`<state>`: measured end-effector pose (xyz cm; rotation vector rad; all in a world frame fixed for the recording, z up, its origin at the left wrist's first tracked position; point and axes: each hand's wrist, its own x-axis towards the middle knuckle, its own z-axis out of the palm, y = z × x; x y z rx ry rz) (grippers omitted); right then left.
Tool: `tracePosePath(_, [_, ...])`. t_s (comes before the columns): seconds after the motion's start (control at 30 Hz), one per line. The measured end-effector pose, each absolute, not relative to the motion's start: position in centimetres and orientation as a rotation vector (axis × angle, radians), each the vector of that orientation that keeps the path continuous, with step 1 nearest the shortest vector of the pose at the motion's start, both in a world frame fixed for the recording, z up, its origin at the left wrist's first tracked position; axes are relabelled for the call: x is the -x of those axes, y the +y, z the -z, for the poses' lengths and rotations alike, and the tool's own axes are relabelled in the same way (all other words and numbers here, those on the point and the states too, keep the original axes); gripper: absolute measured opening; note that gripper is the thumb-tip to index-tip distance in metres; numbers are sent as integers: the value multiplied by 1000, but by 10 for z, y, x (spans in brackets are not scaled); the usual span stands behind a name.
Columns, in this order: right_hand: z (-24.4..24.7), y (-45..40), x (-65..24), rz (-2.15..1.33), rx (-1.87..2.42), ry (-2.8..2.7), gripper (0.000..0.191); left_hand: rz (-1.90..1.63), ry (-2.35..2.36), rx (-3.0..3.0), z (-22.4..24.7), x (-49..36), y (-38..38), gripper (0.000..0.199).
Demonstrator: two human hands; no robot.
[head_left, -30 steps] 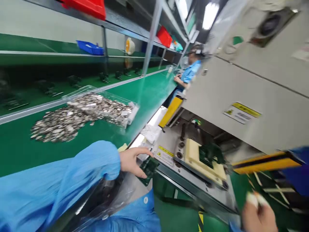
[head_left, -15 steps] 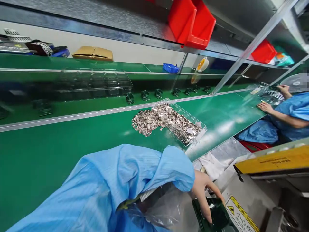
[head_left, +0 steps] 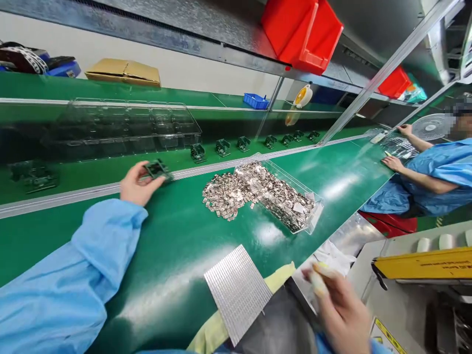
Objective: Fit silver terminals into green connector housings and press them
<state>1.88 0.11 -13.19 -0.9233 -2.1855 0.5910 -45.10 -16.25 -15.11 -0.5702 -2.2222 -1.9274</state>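
My left hand [head_left: 138, 184] pinches a small dark green circuit board assembly [head_left: 158, 169] between thumb and fingers, above the metal rail at the back of the green work surface. At lower right is my right hand [head_left: 341, 305], with pale finger covers on some fingertips. Its fingers are curled but smeared by motion, so I cannot make out whether anything is in them. Left of it lies a silver plate [head_left: 238, 292] scored with fine lines, at the near edge. Small metal pieces [head_left: 224, 194] are heaped beside and inside a clear plastic box [head_left: 311, 219].
Several similar assemblies [head_left: 222, 146] stand in a row behind the rail [head_left: 206, 170]. A clear blister tray [head_left: 129, 123] sits at the back left. A red bin [head_left: 302, 37] rests on the shelf overhead. On the right, a co-worker in blue [head_left: 435, 167] works; a yellow-edged machine [head_left: 424, 265] stands nearer.
My left hand has swung from the machine at lower right to the back left, carrying the dark green assembly. My right hand and the whole silver plate have come into view.
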Motion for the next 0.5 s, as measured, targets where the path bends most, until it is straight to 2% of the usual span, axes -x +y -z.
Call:
tracePosePath(0.07, [133,13,37,-551,898,-2381,24,1865,-2193,386,160,486,-172,73])
tracePosePath(0.23, [151,68,155,-170,1042,-2636,17,1721,-2325,319,154,540,-174,78])
tracePosePath(0.5, [167,81,174,88,903,-2695,19,1661,-2535,547,165,573,-160,66])
